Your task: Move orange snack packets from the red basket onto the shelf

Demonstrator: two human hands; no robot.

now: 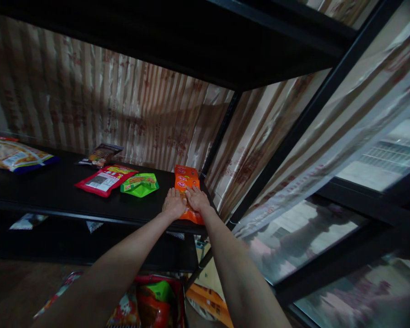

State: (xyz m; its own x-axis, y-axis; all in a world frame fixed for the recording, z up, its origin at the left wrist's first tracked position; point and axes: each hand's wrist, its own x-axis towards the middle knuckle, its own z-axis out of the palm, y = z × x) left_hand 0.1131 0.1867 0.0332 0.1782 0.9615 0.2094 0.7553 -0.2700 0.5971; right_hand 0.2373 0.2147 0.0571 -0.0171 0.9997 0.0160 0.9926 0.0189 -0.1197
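Observation:
An orange snack packet (186, 174) lies lengthwise at the right end of the black shelf (64, 182). Both my hands rest on top of it. My left hand (174, 203) lies on its left edge with the fingers stretched forward. On the right side, my right hand (197, 198) is flat on the packet, fingers spread. To the left are a green packet (140, 184) and a red packet (105, 179) with a white label. A dark brown packet (101, 155) sits behind the red one.
A large snack bag (17, 154) lies at the shelf's far left. Black posts (222, 132) and an upper shelf (140, 36) frame the space. Below is a red box (181, 296) holding colourful packets. A striped curtain (123, 95) hangs behind; a glass window (304, 237) stands at right.

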